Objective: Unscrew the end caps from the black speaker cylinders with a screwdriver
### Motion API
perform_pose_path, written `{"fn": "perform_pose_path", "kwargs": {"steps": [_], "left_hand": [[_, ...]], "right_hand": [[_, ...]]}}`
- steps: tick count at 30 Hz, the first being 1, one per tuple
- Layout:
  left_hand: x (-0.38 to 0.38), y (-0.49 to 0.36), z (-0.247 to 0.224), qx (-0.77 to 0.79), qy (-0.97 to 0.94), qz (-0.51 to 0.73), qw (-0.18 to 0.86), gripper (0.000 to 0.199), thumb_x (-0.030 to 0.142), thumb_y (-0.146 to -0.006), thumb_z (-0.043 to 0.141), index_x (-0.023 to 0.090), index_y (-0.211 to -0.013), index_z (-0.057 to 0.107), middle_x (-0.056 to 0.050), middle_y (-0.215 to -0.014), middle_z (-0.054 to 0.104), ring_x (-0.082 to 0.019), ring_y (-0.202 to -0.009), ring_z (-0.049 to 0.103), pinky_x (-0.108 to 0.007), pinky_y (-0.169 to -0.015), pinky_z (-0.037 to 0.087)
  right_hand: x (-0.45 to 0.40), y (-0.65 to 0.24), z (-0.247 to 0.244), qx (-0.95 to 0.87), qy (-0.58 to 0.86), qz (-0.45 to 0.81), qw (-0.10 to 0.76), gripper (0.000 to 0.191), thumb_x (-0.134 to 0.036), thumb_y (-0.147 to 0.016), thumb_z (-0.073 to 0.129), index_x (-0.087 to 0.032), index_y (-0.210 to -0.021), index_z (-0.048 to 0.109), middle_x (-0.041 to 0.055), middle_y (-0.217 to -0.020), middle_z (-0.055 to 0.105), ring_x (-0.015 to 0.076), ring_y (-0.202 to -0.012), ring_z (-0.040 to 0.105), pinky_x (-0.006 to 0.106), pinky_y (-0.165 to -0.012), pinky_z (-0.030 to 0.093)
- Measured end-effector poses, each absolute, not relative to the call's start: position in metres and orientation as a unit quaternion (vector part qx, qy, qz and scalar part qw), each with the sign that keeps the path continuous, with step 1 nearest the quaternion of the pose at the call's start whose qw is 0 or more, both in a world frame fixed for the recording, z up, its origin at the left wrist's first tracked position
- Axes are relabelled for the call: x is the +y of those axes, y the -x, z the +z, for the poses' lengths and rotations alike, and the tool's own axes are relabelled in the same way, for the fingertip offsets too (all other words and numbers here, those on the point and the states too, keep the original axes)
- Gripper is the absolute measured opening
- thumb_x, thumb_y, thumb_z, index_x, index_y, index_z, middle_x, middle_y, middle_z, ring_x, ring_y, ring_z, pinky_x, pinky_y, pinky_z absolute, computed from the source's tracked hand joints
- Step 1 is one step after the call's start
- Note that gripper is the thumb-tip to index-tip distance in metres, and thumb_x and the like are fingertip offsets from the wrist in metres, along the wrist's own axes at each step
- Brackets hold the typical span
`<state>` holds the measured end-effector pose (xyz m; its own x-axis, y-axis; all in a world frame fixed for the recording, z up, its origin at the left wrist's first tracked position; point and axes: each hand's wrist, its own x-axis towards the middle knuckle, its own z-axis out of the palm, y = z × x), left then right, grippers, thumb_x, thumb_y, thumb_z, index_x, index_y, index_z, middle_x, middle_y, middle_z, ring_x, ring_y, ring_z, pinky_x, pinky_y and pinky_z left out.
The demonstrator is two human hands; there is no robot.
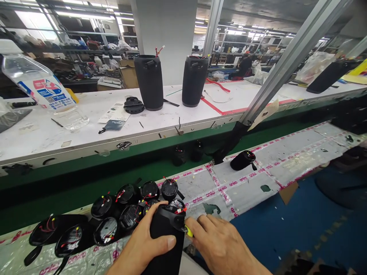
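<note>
My left hand [143, 240] is wrapped round a black fabric-covered cylindrical speaker body [166, 250], thumb on the near side. Its top end is open, and red wires with white plugs show at the rim. At the right edge of that rim, my right hand [215, 240] is closed with thumb and forefinger pinched on a small yellow piece [189, 231]. The fingers cover most of this piece, so its kind is unclear. Several similar speaker bodies [107, 231] with wires in their open ends stand or lie just left of my hands.
A white shelf [100, 95] runs across the back, bearing two upright speakers [149, 82], a water bottle [48, 88] and a black cap [133, 105]. A slanted metal post [275, 84] rises at right. Another speaker [242, 160] lies on the taped bench [197, 187].
</note>
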<state>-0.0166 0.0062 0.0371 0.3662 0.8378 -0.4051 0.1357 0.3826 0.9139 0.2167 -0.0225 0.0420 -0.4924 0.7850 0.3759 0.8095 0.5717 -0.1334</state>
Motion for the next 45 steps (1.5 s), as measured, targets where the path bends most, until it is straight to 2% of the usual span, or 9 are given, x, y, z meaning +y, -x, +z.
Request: {"fn": "perform_pose_path", "kwargs": {"steps": [7, 23, 27, 30, 34, 39, 43, 45], "left_hand": [[0.005, 0.015, 0.037, 0.485, -0.486, 0.271, 0.675, 0.082, 0.053, -0.070, 0.082, 0.029, -0.141, 0.050, -0.006, -0.135, 0.070, -0.038, -0.127, 0.061, -0.046, -0.108, 0.044], [0.004, 0.011, 0.045, 0.508, -0.487, 0.263, 0.660, 0.079, 0.051, -0.068, 0.083, 0.028, -0.138, 0.051, -0.005, -0.128, 0.072, -0.037, -0.123, 0.061, -0.046, -0.106, 0.046], [0.003, 0.011, 0.045, 0.514, -0.496, 0.253, 0.653, 0.079, 0.050, -0.069, 0.082, 0.028, -0.138, 0.051, -0.005, -0.130, 0.071, -0.038, -0.124, 0.061, -0.045, -0.105, 0.047], [0.000, 0.010, 0.046, 0.531, -0.516, 0.230, 0.632, 0.078, 0.046, -0.070, 0.080, 0.027, -0.139, 0.049, -0.006, -0.131, 0.070, -0.037, -0.122, 0.061, -0.044, -0.102, 0.049], [-0.003, 0.008, 0.050, 0.541, -0.523, 0.221, 0.620, 0.077, 0.041, -0.068, 0.077, 0.027, -0.139, 0.049, -0.006, -0.133, 0.069, -0.038, -0.126, 0.058, -0.044, -0.104, 0.047], [-0.004, 0.002, 0.056, 0.568, -0.536, 0.219, 0.584, 0.073, 0.038, -0.067, 0.074, 0.027, -0.135, 0.051, -0.005, -0.119, 0.073, -0.036, -0.113, 0.063, -0.045, -0.100, 0.045], [-0.002, 0.003, 0.051, 0.552, -0.530, 0.237, 0.598, 0.074, 0.040, -0.066, 0.077, 0.026, -0.135, 0.053, -0.006, -0.123, 0.072, -0.038, -0.120, 0.061, -0.047, -0.105, 0.041], [-0.001, 0.006, 0.044, 0.521, -0.500, 0.258, 0.642, 0.075, 0.045, -0.068, 0.080, 0.026, -0.135, 0.053, -0.007, -0.127, 0.072, -0.038, -0.123, 0.061, -0.046, -0.107, 0.041]], "right_hand": [[-0.025, -0.218, 0.042, -0.856, 0.471, -0.030, 0.212, 0.036, -0.026, -0.112, 0.021, -0.024, -0.107, 0.056, -0.0016, -0.072, 0.057, 0.0202, -0.060, 0.060, 0.036, -0.055, 0.036], [-0.025, -0.222, 0.043, -0.868, 0.461, -0.034, 0.181, 0.033, -0.024, -0.112, 0.020, -0.024, -0.107, 0.053, -0.0024, -0.072, 0.057, 0.0195, -0.059, 0.062, 0.035, -0.052, 0.036], [-0.027, -0.221, 0.040, -0.879, 0.455, -0.029, 0.143, 0.022, -0.020, -0.109, 0.028, -0.024, -0.106, 0.050, -0.0016, -0.074, 0.058, 0.0212, -0.059, 0.062, 0.037, -0.050, 0.035], [-0.030, -0.222, 0.039, -0.893, 0.439, -0.027, 0.099, 0.008, -0.018, -0.103, 0.045, -0.022, -0.108, 0.048, -0.0021, -0.075, 0.058, 0.0222, -0.056, 0.061, 0.038, -0.046, 0.032], [-0.032, -0.221, 0.044, -0.904, 0.424, -0.030, 0.048, 0.024, -0.019, -0.095, 0.063, -0.020, -0.113, 0.047, -0.0020, -0.076, 0.060, 0.0227, -0.056, 0.061, 0.039, -0.045, 0.030], [-0.031, -0.218, 0.053, -0.908, 0.415, -0.043, 0.018, 0.027, -0.019, -0.090, 0.068, -0.021, -0.106, 0.046, -0.0025, -0.073, 0.059, 0.0208, -0.050, 0.057, 0.039, -0.043, 0.025], [-0.030, -0.215, 0.054, -0.911, 0.408, -0.055, -0.010, 0.021, -0.018, -0.093, 0.066, -0.022, -0.102, 0.047, -0.0014, -0.075, 0.058, 0.0210, -0.051, 0.056, 0.040, -0.042, 0.019], [-0.028, -0.215, 0.051, -0.908, 0.418, -0.031, 0.009, 0.014, -0.019, -0.098, 0.061, -0.023, -0.101, 0.048, -0.0014, -0.077, 0.060, 0.0212, -0.054, 0.058, 0.040, -0.044, 0.023]]}}
